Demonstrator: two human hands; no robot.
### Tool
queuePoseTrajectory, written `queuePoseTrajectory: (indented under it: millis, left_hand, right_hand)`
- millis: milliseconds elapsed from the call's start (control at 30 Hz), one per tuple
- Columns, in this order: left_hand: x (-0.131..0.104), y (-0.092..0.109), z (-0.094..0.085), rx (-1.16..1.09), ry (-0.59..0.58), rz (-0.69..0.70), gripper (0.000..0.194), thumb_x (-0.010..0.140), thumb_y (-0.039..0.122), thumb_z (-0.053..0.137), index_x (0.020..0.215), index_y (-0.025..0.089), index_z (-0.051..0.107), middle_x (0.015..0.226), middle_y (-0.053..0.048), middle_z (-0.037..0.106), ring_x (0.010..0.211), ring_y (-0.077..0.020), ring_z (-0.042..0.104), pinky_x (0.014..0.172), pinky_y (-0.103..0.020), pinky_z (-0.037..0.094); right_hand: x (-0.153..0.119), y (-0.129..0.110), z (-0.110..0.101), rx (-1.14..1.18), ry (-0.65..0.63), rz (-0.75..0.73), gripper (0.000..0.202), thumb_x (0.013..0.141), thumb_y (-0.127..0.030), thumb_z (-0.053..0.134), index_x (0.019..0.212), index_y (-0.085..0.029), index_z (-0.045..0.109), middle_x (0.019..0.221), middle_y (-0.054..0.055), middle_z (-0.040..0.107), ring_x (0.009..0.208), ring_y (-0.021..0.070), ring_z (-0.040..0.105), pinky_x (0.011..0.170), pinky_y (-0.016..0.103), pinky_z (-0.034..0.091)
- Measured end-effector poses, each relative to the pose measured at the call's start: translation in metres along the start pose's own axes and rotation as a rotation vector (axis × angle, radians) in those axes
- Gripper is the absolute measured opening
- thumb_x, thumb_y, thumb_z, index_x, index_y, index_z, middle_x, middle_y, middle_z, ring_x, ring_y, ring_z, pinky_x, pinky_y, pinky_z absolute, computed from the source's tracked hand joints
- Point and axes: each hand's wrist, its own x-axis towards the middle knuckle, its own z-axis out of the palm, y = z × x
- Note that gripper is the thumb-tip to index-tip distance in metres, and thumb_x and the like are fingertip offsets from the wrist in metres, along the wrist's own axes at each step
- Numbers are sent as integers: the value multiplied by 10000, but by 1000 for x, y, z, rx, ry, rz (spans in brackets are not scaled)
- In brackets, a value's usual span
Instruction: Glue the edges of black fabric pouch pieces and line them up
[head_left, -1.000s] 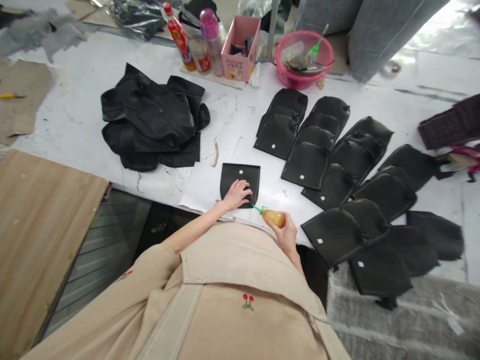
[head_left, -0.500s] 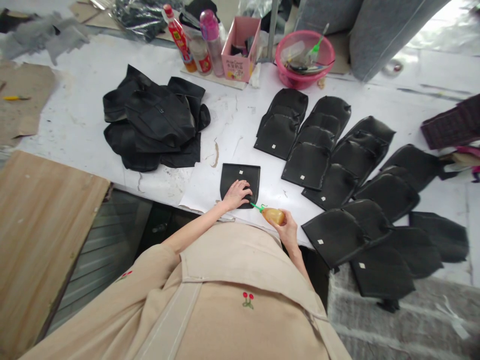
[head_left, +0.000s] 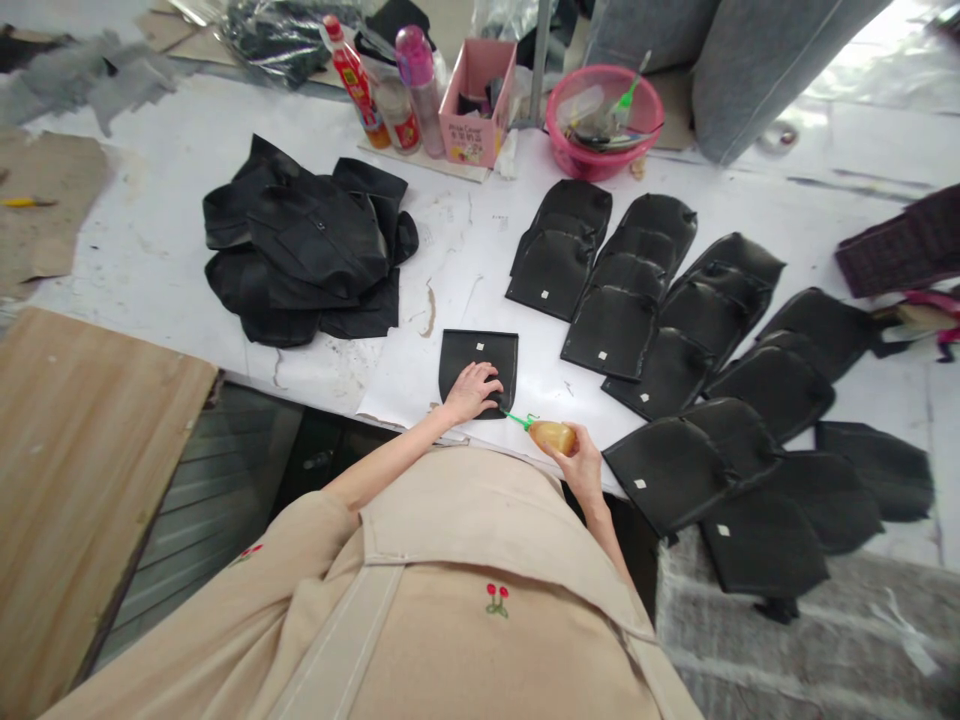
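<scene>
A black leather-like piece point(head_left: 459, 352) with a small white square near its straight top edge lies flat on the white work surface before me. My left hand point(head_left: 472, 391) rests on it, palm down with fingers spread. In my right hand point(head_left: 583, 466) is a glue bottle point(head_left: 552, 437) with amber contents and a thin green nozzle. The bottle lies nearly sideways, its nozzle tip at the lower right edge of the black piece. Whether glue is coming out is too small to see.
Overlapping rows of similar black pieces point(head_left: 616, 330) spread to the right. A heap of black material point(head_left: 300, 235) lies at left. Along the back stand a pink box point(head_left: 471, 140), drink bottles point(head_left: 355, 85) and a pink basin point(head_left: 600, 160) of tools. A wooden board point(head_left: 90, 480) is at lower left.
My right hand and the glue bottle have shifted slightly right and down, with the nozzle still at the black piece's edge. My left hand stays on the piece.
</scene>
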Motion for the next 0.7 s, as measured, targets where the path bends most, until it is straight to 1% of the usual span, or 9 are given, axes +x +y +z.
queuePoseTrajectory:
  millis: [100,233,300,333,400,500,600,700]
  left_hand:
    - [4,5,-2,55,20,-29,249,819,327,741,1053,257,692,1315,-87,564,1313,-286,431,1089,-497,340]
    - [19,12,-6,94,4,-95,274,824,417,733,1047,262,695,1256,-100,566,1189,-297,481,953,-461,401]
    - [28,15,-7,84,6,-124,287,828,452,721,1041,262,694,1223,-101,556,1140,-293,489,913,-446,408]
    - [32,15,-7,76,13,-138,290,828,463,718,1036,262,693,1210,-100,550,1126,-291,488,902,-441,409]
    - [37,16,-6,60,28,-162,287,827,473,718,1023,266,691,1187,-95,539,1113,-287,483,889,-432,408]
    - [38,16,-3,45,41,-177,279,826,470,721,1018,272,684,1172,-85,529,1108,-281,477,887,-426,406]
    - [37,15,-2,32,47,-176,287,822,471,725,1024,273,675,1168,-79,522,1115,-279,469,894,-426,404]
    - [36,15,-2,29,42,-178,289,818,470,731,1022,275,668,1168,-77,519,1116,-277,466,892,-422,406]
  right_hand:
    - [-3,-2,-8,86,37,52,654,600,-637,795,1044,-197,601,965,60,680,847,248,640,774,402,554]
    - [-7,-8,-12,228,136,169,697,578,-627,806,1068,-200,554,950,58,680,773,239,657,601,349,555]
    - [-9,-10,-12,246,180,193,697,581,-627,802,1067,-199,546,933,57,681,742,235,658,568,343,548]
    - [-10,-11,-11,238,193,185,692,584,-628,801,1064,-198,549,937,59,681,747,237,660,587,353,556]
    - [-10,-10,-8,200,206,143,685,592,-636,796,1063,-197,561,973,65,679,797,243,667,677,387,577]
    - [-9,-6,1,156,202,85,692,616,-653,778,1087,-190,573,1022,76,670,889,254,664,802,423,572]
    - [-6,-1,12,112,210,56,694,642,-663,753,1116,-188,575,1056,83,668,947,261,648,861,437,551]
    - [-5,1,19,67,258,30,674,662,-656,740,1117,-183,583,1078,87,661,962,258,633,896,433,527]
